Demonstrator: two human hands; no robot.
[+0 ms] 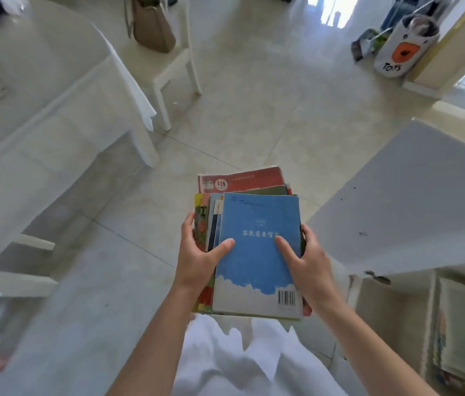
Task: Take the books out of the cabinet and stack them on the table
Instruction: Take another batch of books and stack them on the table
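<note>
I hold a stack of several books [254, 218] in front of my waist, above the tiled floor. A blue book with a white cloud band and a barcode [257, 267] lies on top; a red-covered book [242, 180] sticks out at the far end. My left hand [197, 258] grips the stack's left side, thumb on the blue cover. My right hand [308, 267] grips the right side, thumb on top as well. The white table [39, 115] stands to my left. The cabinet [414, 201] is at my right, with more books [462, 338] showing in it at the lower right.
A white chair [168, 67] with a brown bag on it stands past the table's far end. A white toy bin [405, 47] sits on the floor at the far right by a doorway. Another chair's rails [25, 264] show at the lower left.
</note>
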